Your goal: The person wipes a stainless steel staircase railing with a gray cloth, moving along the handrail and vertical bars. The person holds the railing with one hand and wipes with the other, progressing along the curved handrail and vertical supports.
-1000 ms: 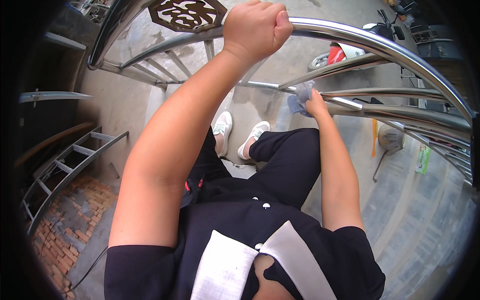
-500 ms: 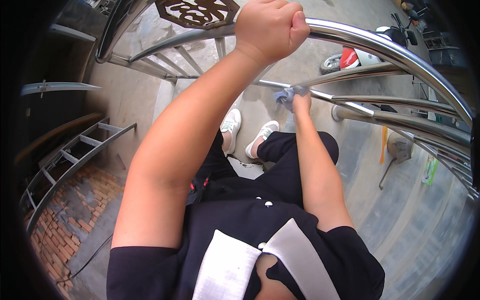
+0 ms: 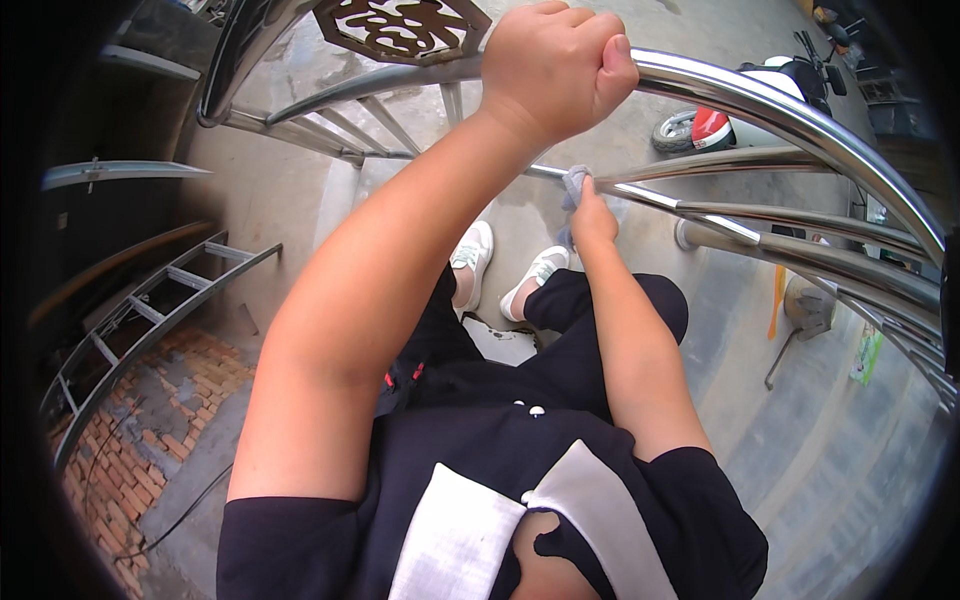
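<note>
My left hand (image 3: 556,72) is wrapped round the thick, shiny metal handrail (image 3: 745,88) at the top. Lower down, my right hand (image 3: 597,217) is closed on a grey-blue cloth (image 3: 574,188). The cloth lies against a thinner rail (image 3: 640,194) of the same railing, and part of it hangs below my fingers. Most of my right fingers are hidden behind the back of the hand. Left of my left hand, a dark octagonal ornamental panel (image 3: 400,30) with a cut-out pattern is fixed in the railing.
A metal ladder (image 3: 150,310) lies at the left near stacked bricks (image 3: 110,480) and a black cable (image 3: 190,510). Beyond the railing stands a red and white scooter (image 3: 715,130). Grey steps (image 3: 800,470) are at the right, with a metal object (image 3: 808,305) and a green packet (image 3: 866,355).
The cloth has changed shape; it was bunched to the left of my right hand and now hangs along the fingers at the rail. My left hand still grips the handrail.
</note>
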`<state>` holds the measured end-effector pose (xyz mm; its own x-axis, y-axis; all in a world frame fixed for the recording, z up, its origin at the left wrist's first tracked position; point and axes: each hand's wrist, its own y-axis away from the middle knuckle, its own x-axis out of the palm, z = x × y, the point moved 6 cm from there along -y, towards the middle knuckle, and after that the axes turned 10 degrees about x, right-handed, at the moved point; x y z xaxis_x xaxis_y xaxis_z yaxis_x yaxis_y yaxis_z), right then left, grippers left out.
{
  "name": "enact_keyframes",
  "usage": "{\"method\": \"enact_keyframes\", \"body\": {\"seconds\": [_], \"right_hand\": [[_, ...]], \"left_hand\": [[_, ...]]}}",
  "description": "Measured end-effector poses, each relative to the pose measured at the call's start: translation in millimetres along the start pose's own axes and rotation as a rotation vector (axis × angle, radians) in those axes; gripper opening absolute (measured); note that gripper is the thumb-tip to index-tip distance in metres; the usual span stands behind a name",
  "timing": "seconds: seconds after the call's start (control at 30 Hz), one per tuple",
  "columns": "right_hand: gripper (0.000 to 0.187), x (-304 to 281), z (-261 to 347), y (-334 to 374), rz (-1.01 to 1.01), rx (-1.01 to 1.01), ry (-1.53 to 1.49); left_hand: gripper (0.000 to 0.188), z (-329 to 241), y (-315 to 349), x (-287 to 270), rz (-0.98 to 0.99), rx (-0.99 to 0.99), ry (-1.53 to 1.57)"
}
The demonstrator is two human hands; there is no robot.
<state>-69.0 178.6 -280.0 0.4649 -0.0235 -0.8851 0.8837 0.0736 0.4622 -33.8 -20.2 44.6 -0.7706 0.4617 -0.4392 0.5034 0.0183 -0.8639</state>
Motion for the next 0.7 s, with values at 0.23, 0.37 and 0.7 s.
{"method": "enact_keyframes", "body": {"seconds": [0.23,0.37,0.7], "right_hand": [[0.065,34.1,38.5,-23.3,0.197,-0.129,0.196],[0.062,32.2,48.1,-20.5,0.167,-0.173,0.305],[0.062,-18.6,3.8,-6.1,0.06,-0.149,0.514]], "left_hand": [[0.019,2.0,5.3,6.3,-0.091,0.078,-0.077],[0.018,3.7,8.1,6.0,-0.104,0.084,-0.088],[0.02,4.3,6.2,7.1,-0.076,0.024,-0.018]]}}
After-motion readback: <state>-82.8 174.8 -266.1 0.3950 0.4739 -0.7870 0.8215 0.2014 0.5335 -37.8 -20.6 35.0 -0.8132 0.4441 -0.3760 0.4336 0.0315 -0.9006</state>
